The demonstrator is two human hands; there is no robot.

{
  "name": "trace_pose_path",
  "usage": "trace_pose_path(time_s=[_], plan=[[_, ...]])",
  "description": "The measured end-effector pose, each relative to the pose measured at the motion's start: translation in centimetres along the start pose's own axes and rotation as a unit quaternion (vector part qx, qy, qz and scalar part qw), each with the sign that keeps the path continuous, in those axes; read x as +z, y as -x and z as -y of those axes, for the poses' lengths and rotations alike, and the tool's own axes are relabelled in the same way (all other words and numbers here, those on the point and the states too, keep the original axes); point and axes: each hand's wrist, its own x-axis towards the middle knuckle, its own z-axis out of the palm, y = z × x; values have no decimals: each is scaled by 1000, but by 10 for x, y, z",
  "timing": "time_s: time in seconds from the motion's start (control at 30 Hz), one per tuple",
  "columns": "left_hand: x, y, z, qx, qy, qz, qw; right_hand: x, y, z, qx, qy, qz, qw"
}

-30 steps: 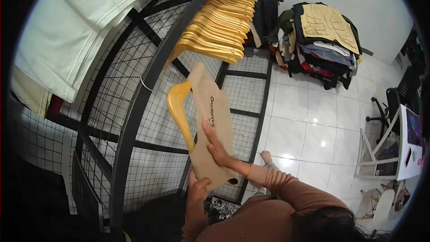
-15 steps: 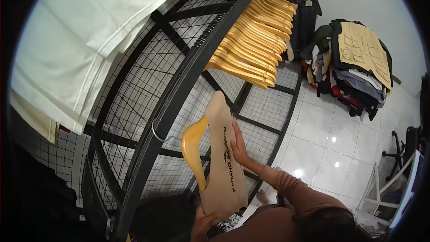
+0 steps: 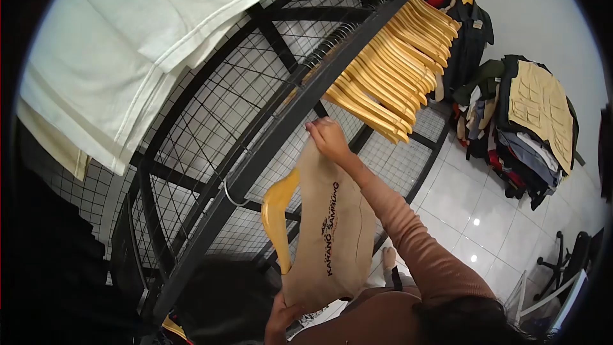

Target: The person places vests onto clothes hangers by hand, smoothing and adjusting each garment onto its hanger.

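Note:
A tan vest [image 3: 348,230] with dark "KARANG SAMBUNG" lettering hangs partly on a light wooden hanger [image 3: 276,217]. One arm of that hanger sticks out bare at the neck opening, and its metal hook [image 3: 231,197] is over the black rail [image 3: 255,169]. My right hand [image 3: 329,139] pinches the vest's upper shoulder corner, just under the rail. Down at the opposite shoulder, my left hand [image 3: 284,315] grips the fabric's edge, its fingers partly hidden. The far end of the hanger is covered by cloth.
Several wooden hangers [image 3: 389,67] crowd the far part of the rail. White garments [image 3: 137,38] hang at upper left, before a wire-mesh rack [image 3: 204,115]. A pile of clothes [image 3: 539,112] stands by the wall on the right. An office chair [image 3: 568,259] is at the right edge.
My right hand has moved from flat against the vest's front up to its top corner and closed there. The vest is spread wider, its lettering turned more toward me. The view has shifted slightly.

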Motion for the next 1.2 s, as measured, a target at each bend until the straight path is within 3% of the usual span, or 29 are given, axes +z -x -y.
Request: trace_pose_path(time_s=[0.03, 0.1, 0.13, 0.23, 0.33, 0.5, 0.63, 0.73, 0.87, 0.97, 1.0, 1.07, 1.2], plan=[[7, -2, 0, 10, 10, -22, 1000, 0, 1, 6, -7, -1, -1, 1000], [26, -6, -3, 27, 37, -66, 997, -16, 7, 50, -143, -170, -105, 969], [26, -7, -2, 28, 43, -69, 996, -14, 8, 52, -145, -172, -99, 969], [20, -5, -1, 27, -26, -15, 999, -3, 20, 53, -102, -228, 105, 963], [32, -10, -18, 69, -62, -34, 995, 7, 3, 13, -114, -165, 55, 978], [24, -14, -7, 92, -51, -24, 994, -8, -14, 33, -56, -110, 123, 985], [25, -17, 3, 155, -48, -12, 987, -17, 0, 68, -152, -237, 77, 957], [25, -16, 2, 127, -32, -26, 991, 16, 16, 42, -158, -228, 31, 960], [25, -17, 5, 133, -34, -38, 990, 37, -2, -5, -130, -136, 64, 980], [27, -11, 7, 128, -49, -43, 990, 23, -14, 1, 2, 12, 120, 993], [28, -9, 6, 116, -57, -46, 991, 13, -15, 21, -1, 11, 117, 993], [25, -14, 3, 114, -65, -49, 990, -4, -6, 59, -48, -98, 70, 992], [22, -14, 9, 115, -63, -33, 991, 26, 14, 53, -125, -215, 1, 969]])
